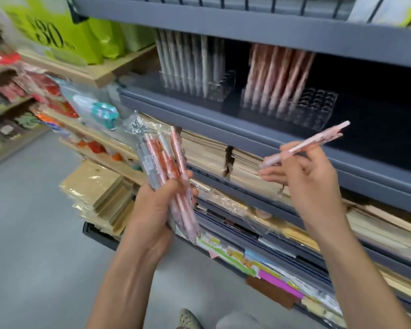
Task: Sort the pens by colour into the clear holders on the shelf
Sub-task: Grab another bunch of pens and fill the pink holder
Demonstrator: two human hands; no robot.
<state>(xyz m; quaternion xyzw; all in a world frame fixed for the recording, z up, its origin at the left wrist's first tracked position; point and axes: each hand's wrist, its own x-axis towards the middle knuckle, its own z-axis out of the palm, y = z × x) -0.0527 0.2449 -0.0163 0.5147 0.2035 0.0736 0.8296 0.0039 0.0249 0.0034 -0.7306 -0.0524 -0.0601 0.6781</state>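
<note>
Step in hand: one pink pen (313, 144) had been singled out and was held near the shelf (247, 131), not yet in a slot.
Right hand (304, 169): fingers pinched round the pink pen's lower barrel, with the pen slanting up and right towards the holders.
Left hand (157, 210): curled tightly round a bundle of pens (164, 162) in crinkled clear wrap, mixing pink, orange-patterned and grey.
Right holder (318, 110): clear rigid plastic with a grid of round sockets; pink pens (275, 74) stood in its left part, and the sockets at its right were empty.
Left holder (218, 89): the same clear kind, filled with pale grey pens (183, 60).
Next move, as a judgement: tip the pen upright and seat it in a free socket of the right holder, aiming narrowly.
Textures: slim smooth barrels, a matte grey metal shelf, and blur that hid the printing.
</note>
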